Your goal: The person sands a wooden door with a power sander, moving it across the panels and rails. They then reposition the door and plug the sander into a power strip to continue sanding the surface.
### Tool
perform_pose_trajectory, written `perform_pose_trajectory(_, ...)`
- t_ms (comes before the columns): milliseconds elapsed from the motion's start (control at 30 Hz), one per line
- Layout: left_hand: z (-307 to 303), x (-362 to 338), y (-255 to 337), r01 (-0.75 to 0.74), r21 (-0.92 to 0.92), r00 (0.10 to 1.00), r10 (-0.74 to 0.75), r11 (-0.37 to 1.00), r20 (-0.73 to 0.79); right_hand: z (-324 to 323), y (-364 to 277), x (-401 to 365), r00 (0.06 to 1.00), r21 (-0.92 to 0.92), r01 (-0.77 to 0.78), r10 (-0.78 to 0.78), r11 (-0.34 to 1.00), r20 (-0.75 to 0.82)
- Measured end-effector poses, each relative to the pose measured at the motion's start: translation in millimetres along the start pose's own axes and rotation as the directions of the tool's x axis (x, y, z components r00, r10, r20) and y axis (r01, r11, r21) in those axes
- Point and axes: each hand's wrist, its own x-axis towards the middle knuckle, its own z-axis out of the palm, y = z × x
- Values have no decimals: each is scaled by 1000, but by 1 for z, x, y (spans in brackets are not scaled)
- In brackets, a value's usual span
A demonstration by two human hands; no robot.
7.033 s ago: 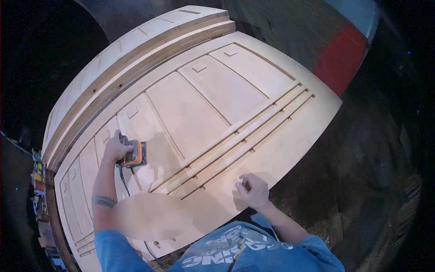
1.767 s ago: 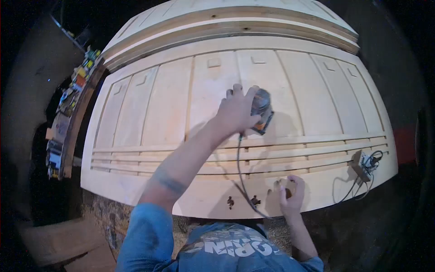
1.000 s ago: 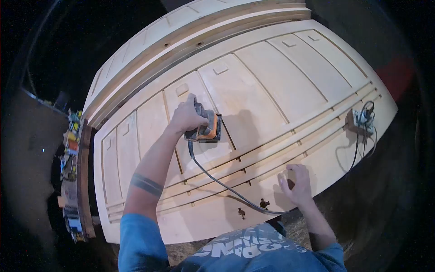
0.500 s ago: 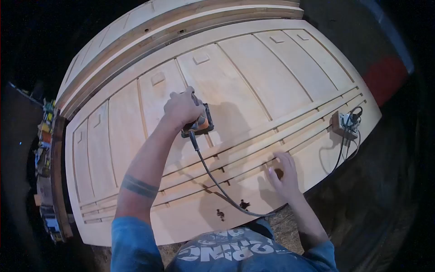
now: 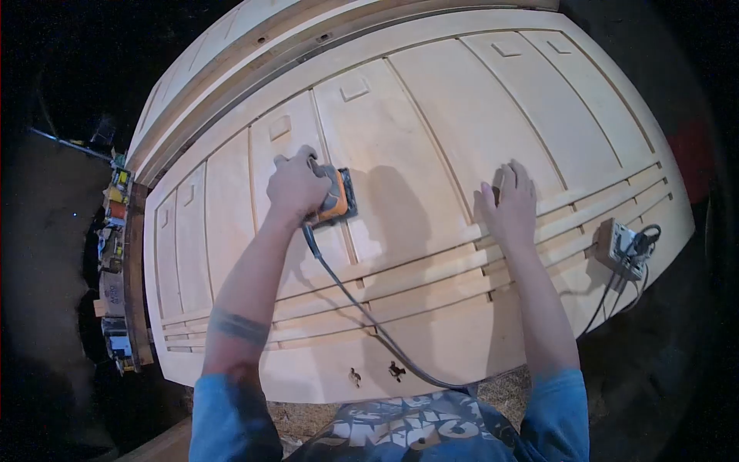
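My left hand (image 5: 296, 186) is wrapped round an orange and black electric sander (image 5: 336, 202). The sander sits on a large pale wooden door panel (image 5: 431, 92), left of its middle, beside a vertical groove. Its cord (image 5: 348, 296) runs down across the panel towards my shirt. My right hand (image 5: 511, 209) lies on the panel to the right, just above the long crosswise grooves, its fingers stretched out and the thumb apart.
A power outlet box (image 5: 620, 248) with plugged cables stands on the panel's right end. Two small dark cut-outs (image 5: 396, 371) show near the front edge. Another wooden panel (image 5: 231, 73) stands behind. A cluttered shelf (image 5: 115, 269) lies to the left.
My right hand has moved up and to the right, from the lower grooves onto the flat boards. The sander, still in my left hand, has turned slightly. The camera view has shifted.
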Motion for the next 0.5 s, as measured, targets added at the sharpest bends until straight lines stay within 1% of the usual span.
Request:
perform_pose_trajectory(100, -7, 56, -9, 45, 42, 997, -42, 998, -60, -7, -6, 4, 999, 20, -4, 3, 1000, 35)
perform_pose_trajectory(200, -4, 131, -27, -12, 3, 999, 12, 1000, -40, -5, -8, 7, 998, -8, -40, 41, 999, 56)
perform_pose_trajectory(267, -10, 170, -27, 26, 9, 1000, -26, 1000, 4, -6, -10, 9, 998, -16, -22, 23, 1000, 60)
perform_pose_trajectory(333, -9, 190, -26, 19, 21, 1000, -20, 1000, 19, -6, -11, 8, 998, -11, -24, 25, 1000, 63)
perform_pose_trajectory(400, -8, 188, -28, 0, 20, 1000, 0, 1000, 12, -7, -10, 10, 998, 6, -24, 24, 1000, 66)
perform_pose_trajectory(467, -8, 154, -27, -34, 32, 999, 34, 999, -4, -8, -12, 10, 997, 13, -29, 28, 999, 70)
perform_pose_trajectory(500, -11, 128, -24, -24, 30, 1000, 24, 999, -16, -8, -12, 10, 997, 19, -35, 33, 999, 67)
